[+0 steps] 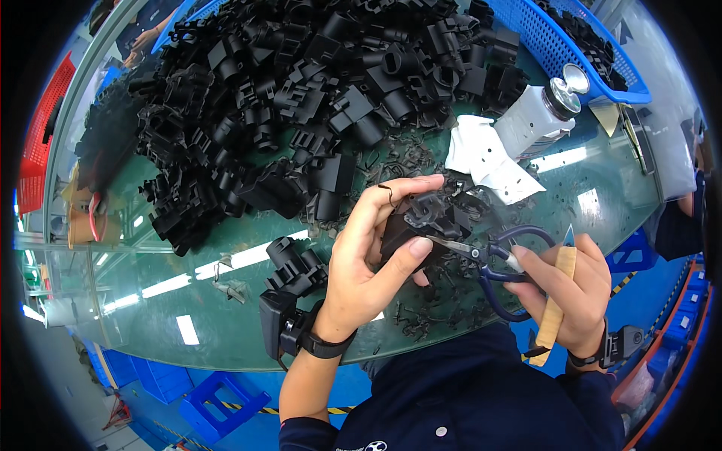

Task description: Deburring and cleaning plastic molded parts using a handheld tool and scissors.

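Note:
My left hand (368, 259) is closed around a black molded plastic part (402, 233), thumb along its near side and fingers behind it. In my right hand (575, 289) are dark-handled scissors (492, 255), their narrow blades reaching left to the part beside my left thumb. The same right hand also holds a knife with a tan wrapped handle (559, 308), its pointed blade sticking up past my fingers. Beneath both hands, black plastic scraps (421, 316) are strewn over the green tabletop (233, 331). The fingertips behind the part are partly hidden.
A large heap of black plastic parts (301, 98) covers the far side. One similar part (293, 267) lies left of my left wrist. A white bottle with a metal top (530, 120) stands by a crumpled white cloth (489, 158). A blue basket (624, 86) sits far right.

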Available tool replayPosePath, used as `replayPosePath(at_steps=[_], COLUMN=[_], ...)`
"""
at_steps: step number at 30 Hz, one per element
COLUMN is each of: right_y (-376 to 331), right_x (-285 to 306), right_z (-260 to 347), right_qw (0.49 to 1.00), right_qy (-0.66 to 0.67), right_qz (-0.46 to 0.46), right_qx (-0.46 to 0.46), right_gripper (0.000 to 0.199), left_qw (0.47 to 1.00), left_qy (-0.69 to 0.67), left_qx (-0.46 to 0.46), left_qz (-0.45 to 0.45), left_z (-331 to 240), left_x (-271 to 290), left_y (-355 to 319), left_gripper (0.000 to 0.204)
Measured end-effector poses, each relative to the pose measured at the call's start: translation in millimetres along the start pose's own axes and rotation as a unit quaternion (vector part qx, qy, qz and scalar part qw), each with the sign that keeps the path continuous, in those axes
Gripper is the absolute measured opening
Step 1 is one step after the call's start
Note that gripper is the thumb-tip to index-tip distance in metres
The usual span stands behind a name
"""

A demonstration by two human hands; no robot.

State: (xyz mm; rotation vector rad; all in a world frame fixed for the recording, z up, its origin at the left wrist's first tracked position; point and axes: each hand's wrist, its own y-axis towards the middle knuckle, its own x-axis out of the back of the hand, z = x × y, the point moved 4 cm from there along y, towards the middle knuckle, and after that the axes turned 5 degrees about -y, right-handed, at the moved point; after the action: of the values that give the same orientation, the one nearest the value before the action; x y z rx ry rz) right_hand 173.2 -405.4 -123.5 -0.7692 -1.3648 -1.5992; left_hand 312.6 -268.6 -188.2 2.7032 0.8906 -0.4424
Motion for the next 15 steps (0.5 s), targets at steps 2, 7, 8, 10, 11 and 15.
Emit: replayPosePath(at_steps=[2,7,8,10,11,15], right_y=[-0.2,-0.5,-0.3,0.3,0.4,-1.4], right_x=[0.5,0.4,0.2,0.0,0.0,-1.5], right_z=[0.1,0.1,0.1,0.0,0.0,-0.8], right_qw=[1.000,1.000,1.000,1.000,1.000,1.000], right_qy=[0.001,0.006,0.008,0.010,0.009,0.014], right_qz=[0.002,-0.003,-0.004,-0.004,-0.004,-0.012], right_qx=[-0.003,-0.002,0.000,0.005,0.006,0.016], right_gripper=[0.039,0.039,0.039,0.039,0.039,0.039], left_qw=[1.000,1.000,1.000,1.000,1.000,0.999], left_qy=[0.005,0.008,0.011,0.016,0.017,0.035], left_qx=[-0.005,-0.008,-0.008,-0.007,-0.008,-0.019], left_qz=[-0.001,-0.007,-0.005,0.000,-0.001,-0.021], left_z=[-0.6,-2.1,-2.1,-1.4,-1.6,-1.7], left_x=[0.0,-1.1,-0.7,0.3,0.3,-1.5], left_y=[-0.2,0.0,-0.1,-0.5,-0.6,0.4], left_gripper=[0.042,0.042,0.042,0.041,0.041,0.043])
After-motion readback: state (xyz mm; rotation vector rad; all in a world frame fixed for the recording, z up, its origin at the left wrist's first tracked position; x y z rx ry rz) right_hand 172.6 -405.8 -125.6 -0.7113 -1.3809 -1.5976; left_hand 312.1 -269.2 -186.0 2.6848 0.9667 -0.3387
